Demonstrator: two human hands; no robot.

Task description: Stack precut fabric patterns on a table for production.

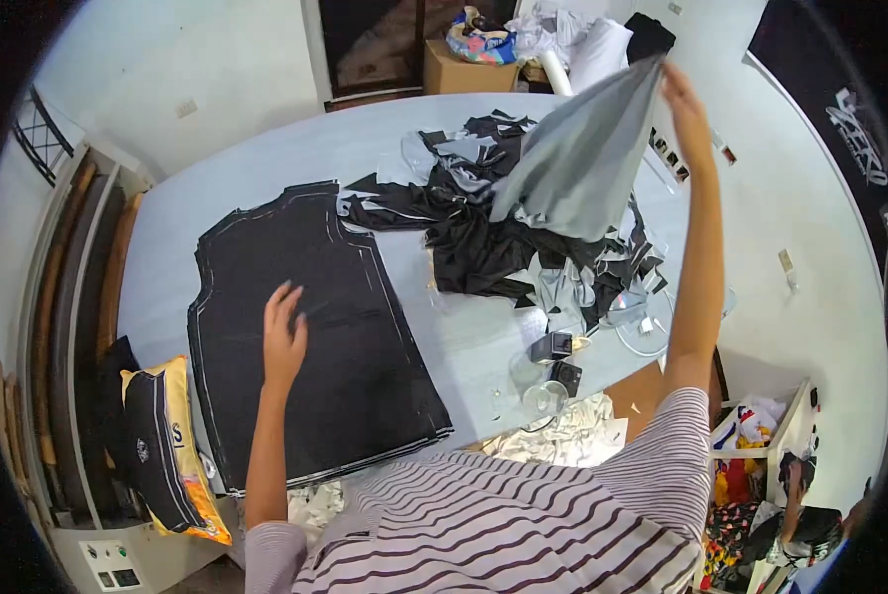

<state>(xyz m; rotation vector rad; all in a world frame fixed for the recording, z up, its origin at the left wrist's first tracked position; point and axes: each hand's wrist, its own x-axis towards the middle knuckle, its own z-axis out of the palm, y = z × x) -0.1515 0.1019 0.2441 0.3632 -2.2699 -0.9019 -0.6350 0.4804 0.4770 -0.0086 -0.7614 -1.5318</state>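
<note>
My right hand (685,100) is raised at the upper right, shut on one corner of a grey fabric piece (581,160) that hangs from it over a heap of scraps. My left hand (284,327) is over the black fabric panels (317,297), its fingers apart and holding nothing; whether it touches them I cannot tell. These panels lie flat, cut to a garment-body shape with pale edges showing at their rims. Right of them, black and grey fabric scraps (481,245) are piled on the pale table (444,371).
Two small black cameras (551,347) and a clear round glass (544,401) stand near the table's front edge, with a white cable (637,345) beyond. Printed fabric (169,445) hangs at the left by a machine with rollers (80,334). A cardboard box (466,70) stands behind the table.
</note>
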